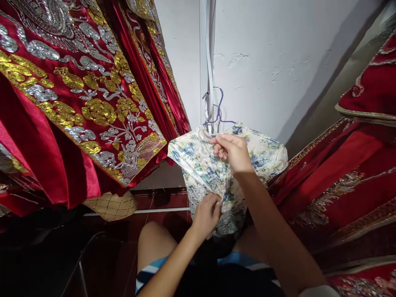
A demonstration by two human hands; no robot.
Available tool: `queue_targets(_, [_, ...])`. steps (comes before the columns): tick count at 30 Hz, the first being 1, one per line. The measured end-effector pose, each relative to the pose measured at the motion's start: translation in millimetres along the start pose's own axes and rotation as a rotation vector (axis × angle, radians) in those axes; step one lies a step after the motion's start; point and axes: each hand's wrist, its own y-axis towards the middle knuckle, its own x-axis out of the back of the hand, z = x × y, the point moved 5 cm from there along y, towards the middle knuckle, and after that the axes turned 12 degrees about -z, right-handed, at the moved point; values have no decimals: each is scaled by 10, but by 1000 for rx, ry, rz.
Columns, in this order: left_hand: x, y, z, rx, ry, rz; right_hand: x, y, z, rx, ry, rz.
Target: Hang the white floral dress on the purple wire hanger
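Observation:
In front of me a short-sleeved floral blouse, white with blue and yellow flowers, hangs on a purple wire hanger. My left hand pinches the blouse's front at mid-height, where the fabric gathers into a fold. Near the collar, my right hand has thumb and forefinger closed together at the upper front edge; the other fingers are curled. Whether a button or only cloth sits in that right pinch is too small to make out. The lower hem of the blouse falls dark between my knees.
Red garments with gold and silver sequins hang close on the left. More red beaded clothing crowds the right. Behind the hanger stands a white wall with a white strap. Dark red tiles cover the floor.

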Motion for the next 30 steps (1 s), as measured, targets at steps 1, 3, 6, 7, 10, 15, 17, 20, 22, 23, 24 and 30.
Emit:
queue_targets(1, [79, 102, -34, -27, -17, -35, -11, -18, -13, 9, -15, 15])
queue_targets(3, [316, 370, -169, -103, -67, -180, -18, -45, -42, 10, -41, 32])
queue_targets(6, [715, 852, -485, -264, -86, -429, -4, -78, -71, -8, -66, 33])
queue_targets(7, [796, 1016, -595, -324, -58, -441, 5, -88, -72, -8, -71, 28])
queue_targets(10, [863, 1428, -836, -470, 24, -316, 50, -97, -52, 34, -71, -9])
queue_targets(15, [805, 1648, -941, -582, 178, -194, 127, 1, -195, 78, -56, -61])
queue_targets(17, [874, 1666, -937, -587, 222, -268, 148, 47, -356, 80, -112, -86])
queue_targets(20, [1188, 1746, -814, -475, 109, -526, 184, 32, -674, 5, -206, -108])
queue_targets(22, [1451, 1828, -580, -276, -95, -679, 216, -52, -849, -51, -221, -92])
queue_targets(23, [1563, 1862, -421, -139, -224, -727, 238, -110, -909, -69, -222, -81])
queue_targets(24, [1648, 1881, -246, 18, -357, -761, 263, -173, -950, -80, -225, -71])
queue_targets(30, [1844, 1722, 314, 263, -570, -894, 398, -495, -937, -50, -308, -29])
